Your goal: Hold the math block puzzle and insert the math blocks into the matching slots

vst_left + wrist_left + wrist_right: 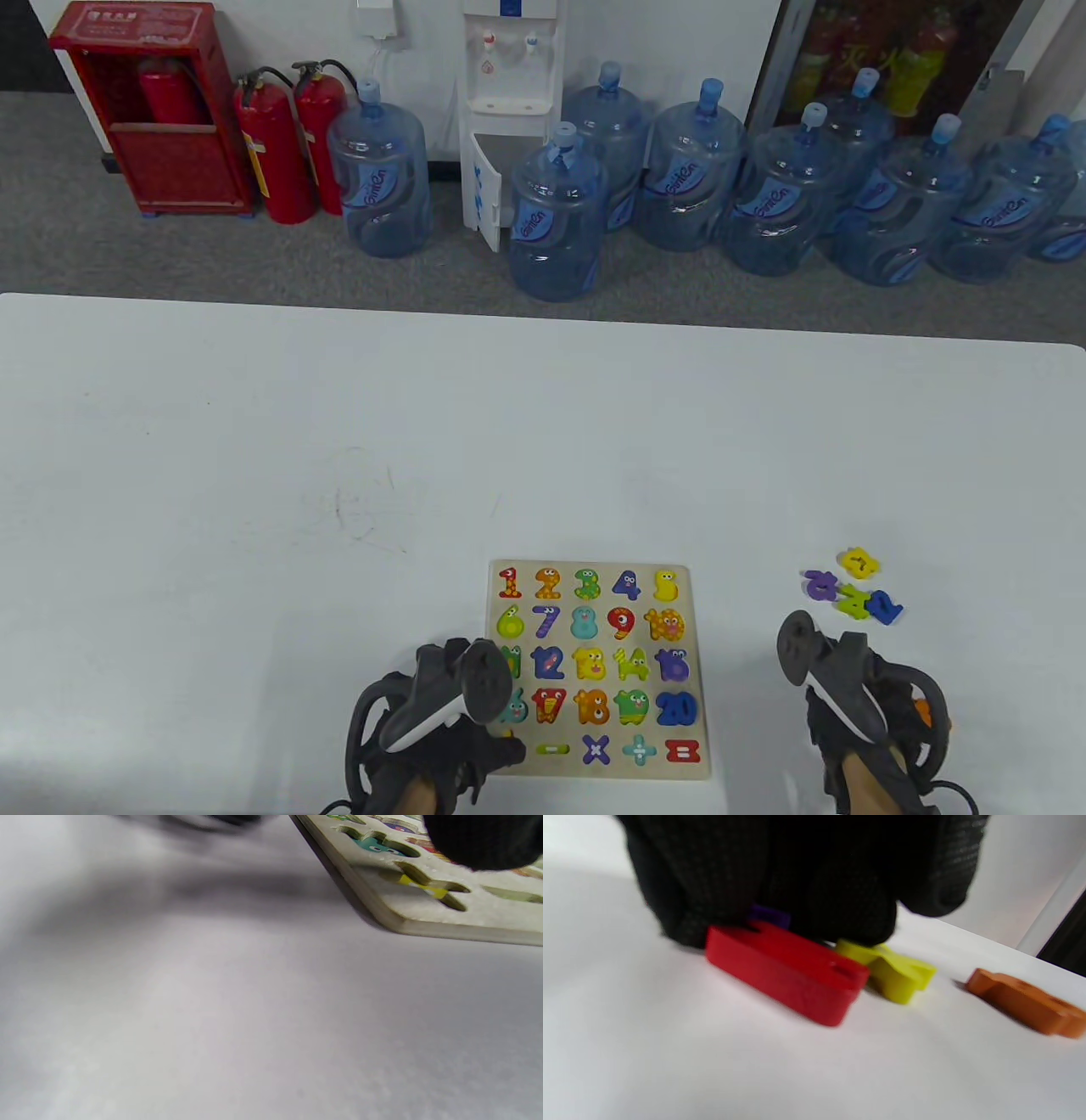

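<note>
The wooden puzzle board (pixel 694 671) lies near the table's front edge, with most slots holding coloured number and sign blocks. My left hand (pixel 441 722) holds its front left corner. The left wrist view shows that corner (pixel 424 914), some empty slots, and a gloved finger (pixel 479 840) over the board. My right hand (pixel 857 709) is on the table to the right of the board. In the right wrist view its gloved fingers (pixel 840 912) grip the far end of a red block (pixel 785 971), which lies flat, and they touch a yellow block (pixel 895 974).
An orange block (pixel 1026 1001) lies just right of the yellow one; it shows beside my right hand in the table view (pixel 923 711). Loose yellow, purple, green and blue blocks (pixel 853 587) lie beyond my right hand. A purple piece (pixel 770 916) shows behind the red block.
</note>
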### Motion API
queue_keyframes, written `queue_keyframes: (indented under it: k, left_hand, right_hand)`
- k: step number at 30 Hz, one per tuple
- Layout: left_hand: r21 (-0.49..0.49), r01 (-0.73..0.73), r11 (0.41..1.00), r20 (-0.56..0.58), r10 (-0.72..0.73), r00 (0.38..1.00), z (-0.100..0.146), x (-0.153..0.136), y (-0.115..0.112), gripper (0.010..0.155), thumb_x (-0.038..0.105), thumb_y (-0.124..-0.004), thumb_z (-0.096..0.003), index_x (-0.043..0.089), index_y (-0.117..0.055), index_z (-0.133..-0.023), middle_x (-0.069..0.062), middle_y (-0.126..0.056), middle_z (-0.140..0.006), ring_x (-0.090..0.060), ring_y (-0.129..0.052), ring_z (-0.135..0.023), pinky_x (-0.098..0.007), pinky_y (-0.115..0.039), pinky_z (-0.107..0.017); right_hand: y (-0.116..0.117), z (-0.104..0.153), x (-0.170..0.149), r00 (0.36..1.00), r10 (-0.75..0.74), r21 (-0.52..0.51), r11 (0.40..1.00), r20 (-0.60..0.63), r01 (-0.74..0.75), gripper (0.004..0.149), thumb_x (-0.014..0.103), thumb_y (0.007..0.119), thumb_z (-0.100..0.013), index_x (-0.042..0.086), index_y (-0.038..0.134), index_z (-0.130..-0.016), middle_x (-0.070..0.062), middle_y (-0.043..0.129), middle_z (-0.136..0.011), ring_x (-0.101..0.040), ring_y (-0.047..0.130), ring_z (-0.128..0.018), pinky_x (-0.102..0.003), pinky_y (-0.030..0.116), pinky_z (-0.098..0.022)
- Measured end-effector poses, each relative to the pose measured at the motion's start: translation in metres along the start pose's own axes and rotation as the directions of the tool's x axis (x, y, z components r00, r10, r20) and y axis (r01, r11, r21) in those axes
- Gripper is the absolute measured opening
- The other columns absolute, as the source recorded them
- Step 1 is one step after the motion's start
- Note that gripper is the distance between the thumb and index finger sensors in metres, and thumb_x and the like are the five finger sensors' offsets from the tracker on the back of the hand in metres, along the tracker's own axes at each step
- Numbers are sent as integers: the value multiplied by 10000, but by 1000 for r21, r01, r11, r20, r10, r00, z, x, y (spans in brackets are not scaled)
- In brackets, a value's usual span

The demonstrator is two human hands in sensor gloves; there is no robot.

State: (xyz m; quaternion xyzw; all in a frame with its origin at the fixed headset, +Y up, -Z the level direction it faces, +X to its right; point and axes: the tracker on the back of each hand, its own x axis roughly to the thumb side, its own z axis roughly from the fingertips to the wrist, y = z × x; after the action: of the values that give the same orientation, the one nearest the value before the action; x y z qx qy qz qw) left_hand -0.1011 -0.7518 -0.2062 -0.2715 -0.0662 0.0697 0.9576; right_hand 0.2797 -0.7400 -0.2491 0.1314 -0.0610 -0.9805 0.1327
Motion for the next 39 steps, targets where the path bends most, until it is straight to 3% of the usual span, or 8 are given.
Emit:
queue_keyframes:
  k: [18, 27, 32, 35, 39]
  left_hand:
    - [2, -7, 1000, 3, 7, 1000, 0, 0, 0, 1004, 624, -750, -292, 235, -207, -1042, -78, -204, -1095, -460, -256, -1057, -757, -405, -700]
    - [3, -15, 1000, 3, 15, 1000, 0, 0, 0, 1004, 624, -750, -293, 235, -208, -1043, -79, -204, -1095, -459, -261, -1058, -757, -407, -700]
    - [3, -13, 1000, 3, 13, 1000, 0, -1, 0, 1004, 623, -750, -293, 235, -207, -1043, -80, -203, -1094, -458, -262, -1058, -756, -409, -700]
    - [2, -14, 1000, 3, 14, 1000, 0, -1, 0, 1002, 623, -750, -294, 235, -208, -1042, -80, -203, -1094, -459, -261, -1057, -756, -408, -700]
    - [2, -12, 1000, 2, 12, 1000, 0, -1, 0, 1004, 624, -750, -293, 235, -207, -1043, -80, -204, -1094, -457, -260, -1058, -755, -408, -701]
  right_hand:
    - [-13, 22, 35, 978, 42, -110, 994, 206, -19, 570, 309, 853, -264, 266, 774, -827, 1, 869, -795, -198, 937, -635, -406, 790, -520]
    - [-16, 34, 57, 942, -10, -97, 994, 336, 45, 562, 298, 847, -272, 270, 773, -828, 2, 869, -797, -193, 944, -631, -402, 793, -521]
    - [-14, 40, 69, 926, 47, -135, 991, 373, 4, 566, 310, 846, -268, 276, 768, -828, -1, 862, -797, -180, 944, -629, -391, 795, -526]
    - [-16, 42, 71, 910, 55, -91, 996, 411, -19, 638, 313, 876, -235, 272, 736, -857, -15, 824, -841, -187, 931, -673, -397, 793, -540]
    - [-15, 42, 71, 912, 19, -116, 993, 410, 32, 601, 302, 897, -221, 300, 779, -811, 18, 858, -792, -160, 951, -629, -381, 801, -529]
